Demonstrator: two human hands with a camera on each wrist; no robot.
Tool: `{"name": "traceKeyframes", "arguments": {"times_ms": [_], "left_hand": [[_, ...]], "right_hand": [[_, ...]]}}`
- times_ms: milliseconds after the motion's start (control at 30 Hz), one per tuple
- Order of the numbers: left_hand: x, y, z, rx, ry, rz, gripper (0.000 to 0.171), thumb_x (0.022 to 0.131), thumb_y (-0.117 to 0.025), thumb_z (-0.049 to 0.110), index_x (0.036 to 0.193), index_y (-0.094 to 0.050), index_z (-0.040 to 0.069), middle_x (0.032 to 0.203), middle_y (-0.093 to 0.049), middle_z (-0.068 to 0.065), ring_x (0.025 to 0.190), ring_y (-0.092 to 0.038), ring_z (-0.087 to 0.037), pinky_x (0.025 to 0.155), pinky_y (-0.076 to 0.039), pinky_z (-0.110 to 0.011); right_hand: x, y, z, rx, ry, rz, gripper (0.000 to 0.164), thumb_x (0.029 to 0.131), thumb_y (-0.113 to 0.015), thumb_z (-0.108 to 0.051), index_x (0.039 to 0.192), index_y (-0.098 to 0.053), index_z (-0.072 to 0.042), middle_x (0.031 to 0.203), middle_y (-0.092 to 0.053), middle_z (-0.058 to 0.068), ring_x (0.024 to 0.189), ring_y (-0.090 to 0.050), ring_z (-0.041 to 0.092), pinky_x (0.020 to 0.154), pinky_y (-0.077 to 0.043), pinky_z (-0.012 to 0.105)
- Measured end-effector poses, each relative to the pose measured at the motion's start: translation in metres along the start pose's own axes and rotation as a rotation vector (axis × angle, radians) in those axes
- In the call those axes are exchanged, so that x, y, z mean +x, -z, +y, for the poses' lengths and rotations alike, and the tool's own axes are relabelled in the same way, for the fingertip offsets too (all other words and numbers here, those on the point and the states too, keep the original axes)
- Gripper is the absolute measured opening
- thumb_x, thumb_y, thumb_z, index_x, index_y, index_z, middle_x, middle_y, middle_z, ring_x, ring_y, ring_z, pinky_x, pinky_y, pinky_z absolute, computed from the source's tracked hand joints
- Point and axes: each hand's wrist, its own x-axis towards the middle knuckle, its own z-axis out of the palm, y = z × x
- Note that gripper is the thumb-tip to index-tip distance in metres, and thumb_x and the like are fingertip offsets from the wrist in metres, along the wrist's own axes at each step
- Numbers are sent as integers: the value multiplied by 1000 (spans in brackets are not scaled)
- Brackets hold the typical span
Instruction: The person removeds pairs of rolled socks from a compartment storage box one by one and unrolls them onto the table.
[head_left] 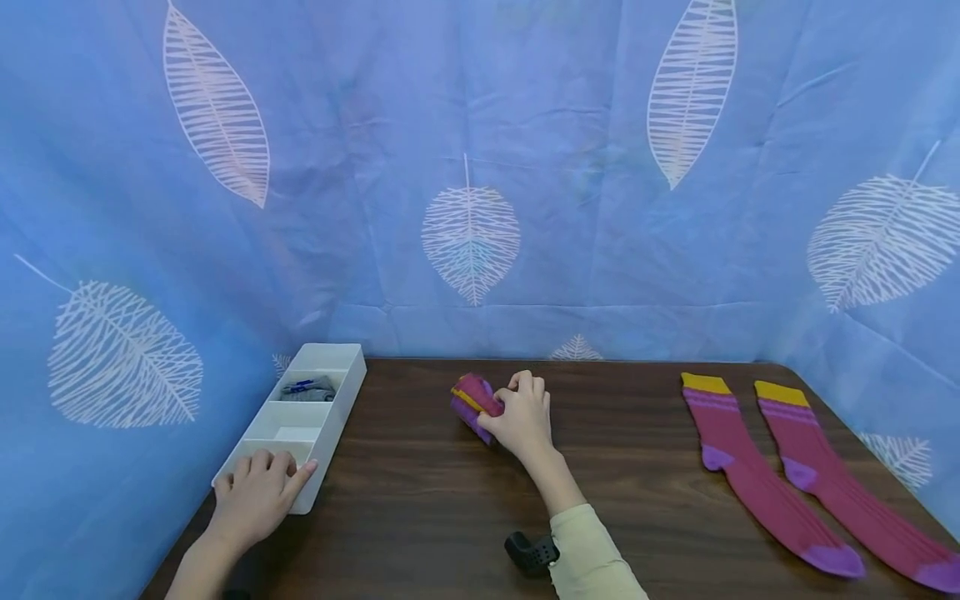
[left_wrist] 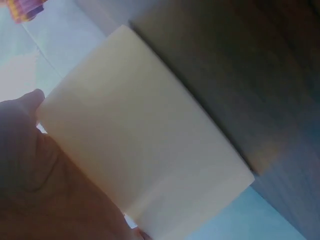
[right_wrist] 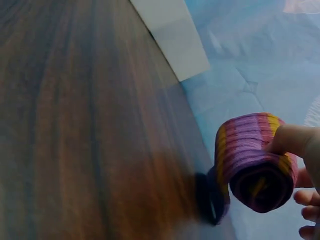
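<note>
My right hand pinches a rolled-up sock between thumb and fingers over the middle of the table. In the right wrist view the rolled-up sock shows purple, pink and yellow bands, its coiled end facing the camera and a loose flap hanging at one side. My left hand rests across the near end of a white divided box, fingers relaxed over the rim and thumb spread to its right side. The left wrist view has the box's plain outer wall beside that hand.
Two long pink socks with yellow cuffs and purple heels lie flat at the right. A grey bundle with blue marks sits in a far compartment of the box. Blue leaf-patterned cloth hangs behind the wooden table.
</note>
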Motion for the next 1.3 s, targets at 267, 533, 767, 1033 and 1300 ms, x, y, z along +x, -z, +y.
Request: {"name": "traceKeyframes", "arguments": {"times_ms": [267, 533, 767, 1033, 1300], "left_hand": [[5, 12, 22, 26, -113, 203, 59, 95, -46, 62, 116, -58, 8, 116, -52, -22, 109, -40, -44, 88, -27, -69], [18, 37, 81, -44, -214, 271, 49, 97, -53, 51, 120, -58, 9, 121, -51, -22, 117, -37, -44, 94, -26, -68], [30, 11, 135, -33, -316, 166, 35, 94, -59, 47, 112, -65, 18, 116, -60, -9, 115, -47, -33, 93, -35, -59], [31, -22, 160, -18, -406, 55, 41, 92, -63, 46, 122, -62, 18, 115, -63, -9, 109, -57, -32, 89, -45, -59], [28, -35, 171, 13, -451, 61, 45, 91, -63, 48, 126, -59, 20, 119, -60, -10, 110, -58, -32, 87, -47, -56]], "right_hand": [[-3, -13, -7, -53, 31, -151, 31, 76, -73, -43, 88, -71, -14, 106, -41, 3, 102, -33, 25, 79, -28, 37], [1, -7, -7, -81, 31, -236, 49, 79, -70, -61, 99, -69, -16, 114, -48, 6, 108, -37, 28, 85, -34, 42], [2, 0, -4, -21, 35, -255, 56, 81, -66, -64, 109, -70, -15, 121, -52, 10, 113, -39, 31, 91, -36, 48], [0, 3, 3, 55, 53, -252, 52, 90, -60, -56, 119, -68, -15, 126, -52, 12, 119, -39, 34, 96, -34, 55], [1, 3, 17, 68, 140, -281, 24, 99, -57, -23, 117, -69, -14, 130, -58, 7, 128, -41, 34, 95, -34, 56]]}}
